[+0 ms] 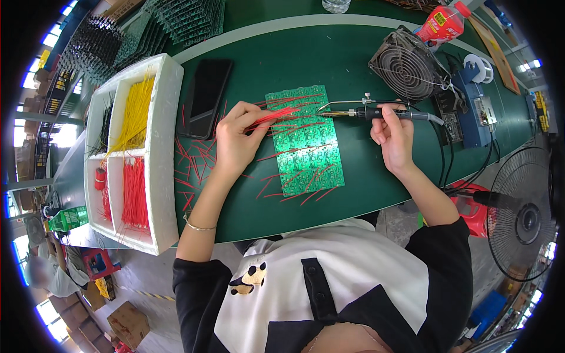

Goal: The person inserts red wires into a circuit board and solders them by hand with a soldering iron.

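A green circuit board panel (306, 156) lies flat on the green table, with several short red wires attached or lying across it. My left hand (238, 132) is closed around a bunch of red wires (276, 116), whose ends reach over the panel's upper left part. In my right hand (393, 132) is a soldering iron (406, 114), held nearly level from the right. A thin curved metal tube runs along the iron. The iron's tip is over the upper part of the panel, close to the wire ends; whether it touches the board I cannot tell.
Left stands a white foam box (168, 147) with yellow, red and black wires. Beside it are a black phone (206, 97) and loose red wires (191, 162). A small square fan (406, 65), a red bottle (442, 26) and a blue solder-feeding device (475, 106) stand right.
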Action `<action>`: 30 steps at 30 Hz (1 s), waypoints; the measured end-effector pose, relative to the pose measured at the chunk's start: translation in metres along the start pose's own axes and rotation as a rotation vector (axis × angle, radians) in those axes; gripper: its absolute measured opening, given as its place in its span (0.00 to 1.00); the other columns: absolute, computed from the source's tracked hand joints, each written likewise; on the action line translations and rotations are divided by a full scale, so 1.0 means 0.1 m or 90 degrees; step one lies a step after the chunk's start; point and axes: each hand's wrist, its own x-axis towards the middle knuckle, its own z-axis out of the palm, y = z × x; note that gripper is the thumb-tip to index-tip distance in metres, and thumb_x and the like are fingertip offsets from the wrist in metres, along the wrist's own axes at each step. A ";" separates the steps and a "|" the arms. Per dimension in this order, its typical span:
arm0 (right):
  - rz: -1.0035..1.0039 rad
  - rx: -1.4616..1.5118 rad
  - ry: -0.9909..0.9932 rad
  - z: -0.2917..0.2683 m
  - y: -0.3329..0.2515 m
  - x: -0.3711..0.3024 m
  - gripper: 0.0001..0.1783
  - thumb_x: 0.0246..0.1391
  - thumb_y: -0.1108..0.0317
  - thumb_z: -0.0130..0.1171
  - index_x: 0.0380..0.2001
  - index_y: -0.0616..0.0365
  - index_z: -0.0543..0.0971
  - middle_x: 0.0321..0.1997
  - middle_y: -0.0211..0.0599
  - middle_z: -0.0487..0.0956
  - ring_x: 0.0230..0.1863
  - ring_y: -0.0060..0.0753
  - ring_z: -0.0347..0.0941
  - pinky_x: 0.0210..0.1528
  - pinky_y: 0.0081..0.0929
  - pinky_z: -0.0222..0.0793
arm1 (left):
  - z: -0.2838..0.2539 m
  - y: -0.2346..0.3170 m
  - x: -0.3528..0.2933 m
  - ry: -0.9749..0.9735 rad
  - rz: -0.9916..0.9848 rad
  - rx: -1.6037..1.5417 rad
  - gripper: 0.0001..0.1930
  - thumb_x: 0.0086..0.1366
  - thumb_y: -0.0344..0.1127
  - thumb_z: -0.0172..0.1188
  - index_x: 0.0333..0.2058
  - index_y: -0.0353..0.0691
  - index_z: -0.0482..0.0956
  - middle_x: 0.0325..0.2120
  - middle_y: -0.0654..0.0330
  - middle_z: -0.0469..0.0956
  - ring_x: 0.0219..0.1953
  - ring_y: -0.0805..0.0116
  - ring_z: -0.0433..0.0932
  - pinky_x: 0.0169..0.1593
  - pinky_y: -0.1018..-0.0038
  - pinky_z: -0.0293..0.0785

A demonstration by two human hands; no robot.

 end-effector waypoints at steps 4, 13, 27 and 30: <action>0.002 -0.007 0.002 0.01 -0.01 0.00 0.09 0.59 0.63 0.45 0.35 0.58 0.69 0.16 0.29 0.64 0.13 0.15 0.52 0.16 0.16 0.49 | 0.01 0.01 0.01 0.006 0.008 0.005 0.09 0.48 0.20 0.59 0.31 0.35 0.80 0.25 0.62 0.72 0.25 0.76 0.69 0.26 0.83 0.63; -0.018 0.005 -0.006 0.00 0.01 0.02 0.07 0.57 0.66 0.47 0.32 0.59 0.69 0.15 0.30 0.66 0.13 0.15 0.55 0.14 0.15 0.50 | 0.01 0.02 0.02 0.017 -0.002 0.040 0.08 0.48 0.25 0.63 0.30 0.38 0.81 0.24 0.61 0.74 0.23 0.72 0.74 0.26 0.80 0.71; -0.066 0.034 0.014 -0.01 0.02 0.00 0.08 0.58 0.65 0.46 0.33 0.59 0.68 0.14 0.30 0.64 0.12 0.15 0.53 0.14 0.15 0.49 | 0.02 -0.01 0.01 0.016 0.017 0.032 0.09 0.47 0.24 0.63 0.31 0.40 0.81 0.24 0.62 0.73 0.23 0.73 0.72 0.25 0.80 0.68; -0.061 0.039 0.021 0.00 0.02 0.00 0.08 0.58 0.65 0.46 0.33 0.59 0.68 0.15 0.30 0.64 0.12 0.15 0.53 0.14 0.16 0.49 | 0.01 -0.02 0.01 0.018 0.027 0.031 0.09 0.47 0.24 0.63 0.30 0.40 0.81 0.24 0.62 0.73 0.22 0.73 0.72 0.25 0.80 0.68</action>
